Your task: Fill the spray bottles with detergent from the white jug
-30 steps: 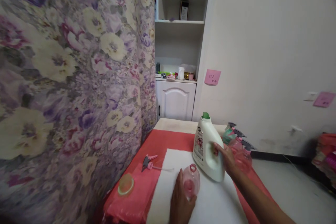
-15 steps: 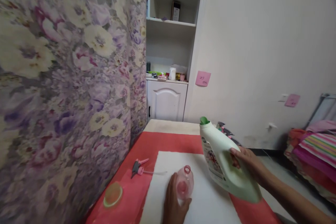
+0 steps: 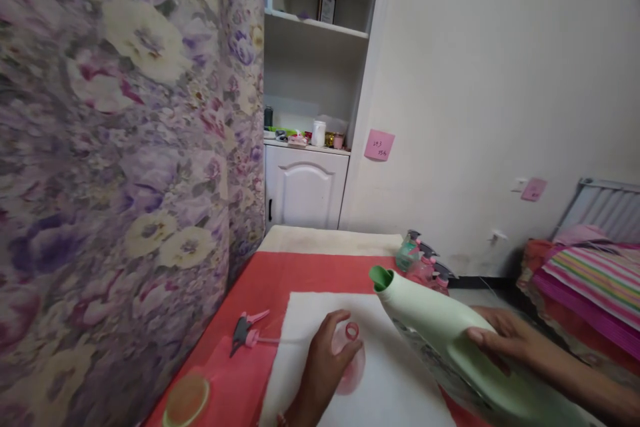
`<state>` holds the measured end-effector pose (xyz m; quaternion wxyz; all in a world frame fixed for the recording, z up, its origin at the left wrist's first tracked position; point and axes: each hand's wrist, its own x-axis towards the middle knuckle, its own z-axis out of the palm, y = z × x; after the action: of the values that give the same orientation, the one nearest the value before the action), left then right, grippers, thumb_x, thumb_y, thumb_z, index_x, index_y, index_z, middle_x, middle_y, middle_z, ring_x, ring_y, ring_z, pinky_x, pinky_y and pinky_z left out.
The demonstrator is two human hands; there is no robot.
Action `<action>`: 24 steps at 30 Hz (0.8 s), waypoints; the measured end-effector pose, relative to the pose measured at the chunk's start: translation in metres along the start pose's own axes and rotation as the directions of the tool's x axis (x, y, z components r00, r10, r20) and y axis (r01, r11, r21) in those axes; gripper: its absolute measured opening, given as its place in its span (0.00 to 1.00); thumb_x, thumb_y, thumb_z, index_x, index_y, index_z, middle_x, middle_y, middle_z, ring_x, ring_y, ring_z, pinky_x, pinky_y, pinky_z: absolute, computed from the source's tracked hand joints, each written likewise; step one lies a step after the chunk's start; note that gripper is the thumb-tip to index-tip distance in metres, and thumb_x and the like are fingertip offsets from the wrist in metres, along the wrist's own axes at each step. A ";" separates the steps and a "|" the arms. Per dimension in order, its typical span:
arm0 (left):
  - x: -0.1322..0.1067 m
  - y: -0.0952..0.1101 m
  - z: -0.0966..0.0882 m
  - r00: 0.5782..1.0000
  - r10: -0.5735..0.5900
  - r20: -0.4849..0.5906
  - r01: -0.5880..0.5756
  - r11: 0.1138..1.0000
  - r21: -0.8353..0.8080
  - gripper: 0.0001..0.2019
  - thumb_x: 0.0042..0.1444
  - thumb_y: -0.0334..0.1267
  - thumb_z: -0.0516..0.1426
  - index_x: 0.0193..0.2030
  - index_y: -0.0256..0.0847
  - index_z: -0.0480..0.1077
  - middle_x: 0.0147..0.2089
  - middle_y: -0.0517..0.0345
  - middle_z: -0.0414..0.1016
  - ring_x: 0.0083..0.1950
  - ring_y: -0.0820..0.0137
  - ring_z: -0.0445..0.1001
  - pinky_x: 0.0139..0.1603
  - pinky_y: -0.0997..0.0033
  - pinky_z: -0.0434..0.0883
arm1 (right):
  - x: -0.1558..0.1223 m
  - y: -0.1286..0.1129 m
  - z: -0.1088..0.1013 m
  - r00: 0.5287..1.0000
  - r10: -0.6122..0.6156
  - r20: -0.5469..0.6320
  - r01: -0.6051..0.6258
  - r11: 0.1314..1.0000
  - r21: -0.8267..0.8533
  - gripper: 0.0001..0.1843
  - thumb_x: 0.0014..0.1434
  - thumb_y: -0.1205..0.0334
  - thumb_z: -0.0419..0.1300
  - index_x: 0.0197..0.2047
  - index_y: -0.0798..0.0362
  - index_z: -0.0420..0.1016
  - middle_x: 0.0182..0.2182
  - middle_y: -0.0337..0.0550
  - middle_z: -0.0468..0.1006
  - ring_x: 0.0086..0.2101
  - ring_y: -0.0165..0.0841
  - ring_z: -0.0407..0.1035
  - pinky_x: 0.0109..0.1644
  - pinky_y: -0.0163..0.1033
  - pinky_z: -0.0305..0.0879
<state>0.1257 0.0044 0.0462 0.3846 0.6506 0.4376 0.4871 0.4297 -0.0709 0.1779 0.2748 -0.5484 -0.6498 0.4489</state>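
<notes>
My right hand [image 3: 500, 340] grips the handle side of a large white detergent jug [image 3: 440, 340] with a green spout, lifted off the table and tipped so the spout points left toward the small bottle. My left hand [image 3: 320, 367] is wrapped round a small clear pink bottle [image 3: 350, 363] standing on a white cloth [image 3: 395, 380]; its open neck faces up, just below and left of the jug's spout. A pink and grey spray head with its tube [image 3: 247, 333] lies loose on the red table cover [image 3: 300, 273], to the left of my left hand.
Several spray bottles [image 3: 423, 263] stand at the table's far right corner by the wall. A round green-rimmed lid [image 3: 186, 400] lies near the front left. A flowered curtain [image 3: 115, 167] hangs along the left. White cupboard and shelves stand behind; striped bedding [image 3: 590, 280] lies to the right.
My right hand has lifted the jug and tipped it further, bringing the spout down and left toward the pink bottle's neck. My left hand keeps hold of the bottle. The view has swung right.
</notes>
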 end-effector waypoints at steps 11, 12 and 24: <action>0.010 0.003 -0.001 0.996 -0.046 0.080 0.057 0.990 -0.130 0.12 0.50 0.34 0.58 0.43 0.42 0.74 0.50 0.51 0.79 0.57 0.59 0.72 0.60 0.61 0.64 | -0.015 -0.019 0.008 0.981 0.181 -0.069 -0.193 0.947 -0.257 0.29 0.51 0.34 0.59 0.37 0.55 0.75 0.27 0.38 0.69 0.27 0.30 0.61 0.27 0.32 0.60; 0.010 0.004 -0.001 0.996 -0.049 0.080 0.060 0.989 -0.136 0.12 0.50 0.34 0.58 0.42 0.42 0.75 0.50 0.51 0.79 0.56 0.59 0.72 0.59 0.62 0.64 | -0.015 -0.017 0.008 0.983 0.172 -0.068 -0.184 0.946 -0.269 0.29 0.51 0.34 0.59 0.38 0.55 0.76 0.28 0.39 0.70 0.27 0.30 0.62 0.27 0.32 0.60; 0.007 0.001 0.001 0.988 -0.095 0.122 0.122 0.965 -0.233 0.10 0.49 0.35 0.58 0.40 0.40 0.75 0.41 0.54 0.80 0.44 0.61 0.76 0.43 0.68 0.70 | -0.010 -0.025 0.011 0.994 0.109 -0.027 -0.110 0.891 -0.440 0.28 0.51 0.37 0.61 0.38 0.56 0.78 0.30 0.43 0.77 0.31 0.36 0.69 0.29 0.32 0.65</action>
<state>0.1283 0.0107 0.0491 0.5097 0.6002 0.3890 0.4781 0.4106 -0.0838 0.1967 0.1187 -0.6324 -0.7024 0.3044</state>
